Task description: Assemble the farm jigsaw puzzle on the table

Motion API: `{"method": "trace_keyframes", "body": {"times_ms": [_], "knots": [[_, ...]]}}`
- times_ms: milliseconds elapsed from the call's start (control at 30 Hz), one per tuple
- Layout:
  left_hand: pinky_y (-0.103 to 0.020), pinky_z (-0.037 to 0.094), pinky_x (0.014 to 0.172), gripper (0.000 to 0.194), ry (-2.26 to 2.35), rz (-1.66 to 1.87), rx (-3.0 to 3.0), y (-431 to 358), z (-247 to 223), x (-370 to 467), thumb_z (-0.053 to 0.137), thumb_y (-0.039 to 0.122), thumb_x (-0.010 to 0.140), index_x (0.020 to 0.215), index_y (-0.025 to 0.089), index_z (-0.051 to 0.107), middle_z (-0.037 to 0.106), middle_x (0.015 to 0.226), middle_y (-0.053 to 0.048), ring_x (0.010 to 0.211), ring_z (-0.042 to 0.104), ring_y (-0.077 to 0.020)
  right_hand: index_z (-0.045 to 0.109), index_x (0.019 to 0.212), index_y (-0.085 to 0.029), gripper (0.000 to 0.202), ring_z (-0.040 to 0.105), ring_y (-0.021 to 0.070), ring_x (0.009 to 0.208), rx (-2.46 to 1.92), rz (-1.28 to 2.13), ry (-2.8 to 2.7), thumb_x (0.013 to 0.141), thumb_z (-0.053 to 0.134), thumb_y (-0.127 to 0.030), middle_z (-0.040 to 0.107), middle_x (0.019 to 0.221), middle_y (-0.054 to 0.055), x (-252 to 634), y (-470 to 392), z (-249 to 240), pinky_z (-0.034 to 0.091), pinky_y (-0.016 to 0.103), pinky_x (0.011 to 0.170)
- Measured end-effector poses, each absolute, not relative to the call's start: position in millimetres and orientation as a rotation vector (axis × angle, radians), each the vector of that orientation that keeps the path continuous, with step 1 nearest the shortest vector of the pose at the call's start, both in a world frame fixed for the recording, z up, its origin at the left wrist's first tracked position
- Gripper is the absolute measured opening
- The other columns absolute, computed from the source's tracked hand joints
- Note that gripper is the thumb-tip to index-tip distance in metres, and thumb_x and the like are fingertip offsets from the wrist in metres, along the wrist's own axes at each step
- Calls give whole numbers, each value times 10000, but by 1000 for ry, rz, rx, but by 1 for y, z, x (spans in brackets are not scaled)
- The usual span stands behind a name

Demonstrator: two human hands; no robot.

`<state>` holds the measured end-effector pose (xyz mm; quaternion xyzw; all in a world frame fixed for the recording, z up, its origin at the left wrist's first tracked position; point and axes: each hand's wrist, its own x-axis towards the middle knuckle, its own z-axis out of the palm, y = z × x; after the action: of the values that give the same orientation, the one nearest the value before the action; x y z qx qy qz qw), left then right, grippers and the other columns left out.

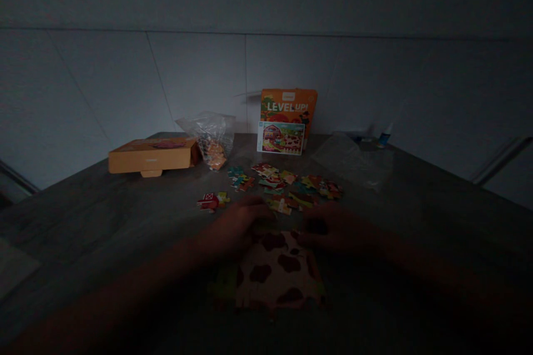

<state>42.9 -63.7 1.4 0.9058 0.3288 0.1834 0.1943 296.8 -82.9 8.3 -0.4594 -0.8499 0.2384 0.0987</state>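
Puzzle section; pale; maroon-spotted

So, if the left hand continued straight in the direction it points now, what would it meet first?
The left hand would probably meet the nearest loose puzzle pieces first, though the dim, blurred picture leaves depth uncertain.

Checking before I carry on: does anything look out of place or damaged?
Nothing looks plainly spilled or damaged, though the picture is dim. The red barn puzzle pieces stand out mildly, lying apart to the left of the main spread of loose puzzle pieces.
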Motion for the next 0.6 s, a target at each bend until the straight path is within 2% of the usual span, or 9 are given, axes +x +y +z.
{"method": "trace_keyframes", "body": {"times_ms": [67,167,333,600], "knots": [[-344,506,905,446,1152,623,2411,-56,-1,40,486,-71,667,999,173,657,663,1074,-60,1011,623,-217,622,754,-144,408,515,128,610,-1357,714,-2505,862,559,-533,612,691,34,297,-83,9,322,234,524],[-348,517,863,456,1372,639,2370,-46,-2,34,440,-78,634,941,167,673,690,985,-60,921,651,-219,613,733,-151,407,517,129,608,-1345,715,-2504,859,568,-536,608,682,32,298,-82,9,322,234,524],[-353,510,857,375,1357,457,2510,-39,-3,28,490,-34,671,900,181,695,690,1004,-70,929,653,-231,619,746,-157,397,529,127,617,-1371,749,-2484,859,585,-536,626,699,33,299,-82,9,338,232,534],[-332,516,849,364,1326,443,2551,-41,-3,28,474,-32,708,923,180,676,693,1014,-64,933,654,-211,605,750,-159,406,524,124,611,-1414,735,-2483,848,592,-552,627,706,33,297,-82,9,330,227,515]]}}
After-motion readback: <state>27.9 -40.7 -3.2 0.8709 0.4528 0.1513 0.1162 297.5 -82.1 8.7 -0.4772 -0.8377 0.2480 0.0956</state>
